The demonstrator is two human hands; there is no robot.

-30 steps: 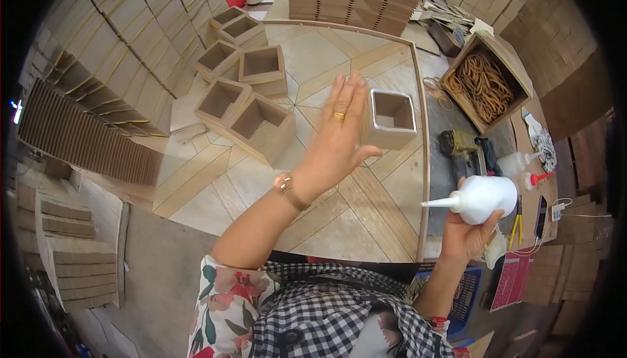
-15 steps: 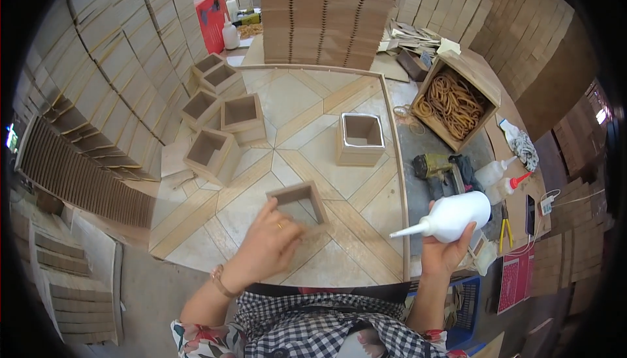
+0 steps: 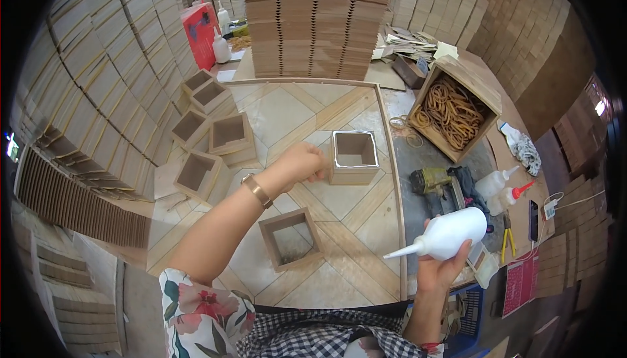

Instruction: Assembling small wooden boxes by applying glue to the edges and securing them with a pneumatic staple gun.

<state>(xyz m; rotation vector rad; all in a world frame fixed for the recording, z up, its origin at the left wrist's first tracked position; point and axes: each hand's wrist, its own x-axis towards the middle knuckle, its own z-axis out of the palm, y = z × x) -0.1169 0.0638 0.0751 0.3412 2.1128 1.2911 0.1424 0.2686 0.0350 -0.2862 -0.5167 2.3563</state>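
My left hand (image 3: 302,164) reaches across the patterned work board (image 3: 366,224) and its fingers rest on the left side of a square wooden box frame (image 3: 353,157) with a pale rim. A second open frame (image 3: 290,238) lies nearer to me, under my forearm, untouched. My right hand (image 3: 443,268) holds a white squeeze bottle (image 3: 448,232) by its body at the board's right edge, with the pointed nozzle aimed left and slightly down.
Several finished box frames (image 3: 210,137) stand at the left. Tall stacks of cut wooden panels (image 3: 313,18) ring the board. On the right are a wooden crate of rubber bands (image 3: 450,111), a nail gun (image 3: 434,181), small glue bottles (image 3: 501,187) and pliers (image 3: 507,235).
My left hand pulled one frame toward me and left it there, then moved up to the far frame. The white bottle stayed in my right hand.
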